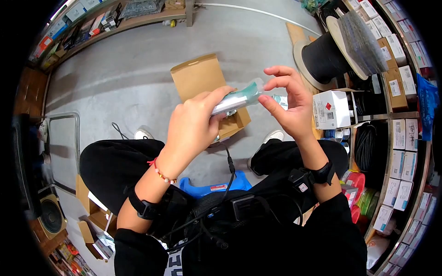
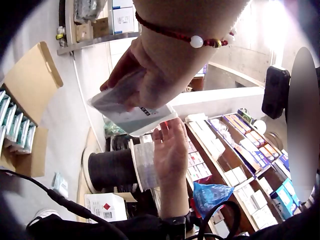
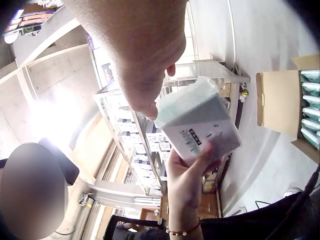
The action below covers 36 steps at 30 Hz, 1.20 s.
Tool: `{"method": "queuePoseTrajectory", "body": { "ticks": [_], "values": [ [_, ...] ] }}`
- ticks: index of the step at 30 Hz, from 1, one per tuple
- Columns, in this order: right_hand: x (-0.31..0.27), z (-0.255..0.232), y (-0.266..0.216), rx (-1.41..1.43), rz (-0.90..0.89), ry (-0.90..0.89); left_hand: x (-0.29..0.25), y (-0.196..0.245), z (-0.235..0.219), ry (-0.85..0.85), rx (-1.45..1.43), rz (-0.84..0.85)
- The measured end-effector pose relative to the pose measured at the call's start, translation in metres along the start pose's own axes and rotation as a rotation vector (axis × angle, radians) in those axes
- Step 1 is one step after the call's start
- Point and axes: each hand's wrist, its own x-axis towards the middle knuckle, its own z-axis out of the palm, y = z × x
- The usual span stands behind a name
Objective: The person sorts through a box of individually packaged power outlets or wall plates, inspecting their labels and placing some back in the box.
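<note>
Plastic-wrapped packet (image 1: 232,102) is in our left hand (image 1: 193,120) (red bracelet (image 1: 159,173) side), fingers gripping it, near the open cardboard box (image 1: 195,78); we have our right hand (image 1: 295,108), fingers spread, by its end.

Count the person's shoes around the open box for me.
2. The left shoe is left of the open box; the right shoe is to its right. Trouser legs may partly hide both.
</note>
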Motion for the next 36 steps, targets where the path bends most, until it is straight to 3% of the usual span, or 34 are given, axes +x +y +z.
{"method": "queuePoseTrajectory", "body": {
  "ticks": [13, 25, 31, 36],
  "values": [
    [0.003, -0.003, 0.000, -0.094, -0.022, -0.095, -0.001, -0.001, 0.000, -0.020, 0.055, -0.005],
    [-0.003, 0.000, 0.003, 0.154, 0.030, -0.044, -0.002, 0.002, -0.001, -0.029, 0.056, 0.000],
    [-0.006, 0.007, 0.000, 0.407, 0.149, 0.019, -0.001, 0.003, 0.000, -0.039, 0.010, 0.005],
    [-0.006, 0.008, 0.005, 0.439, 0.235, -0.003, -0.001, 0.006, -0.003, -0.123, -0.037, -0.050]
  ]
}}
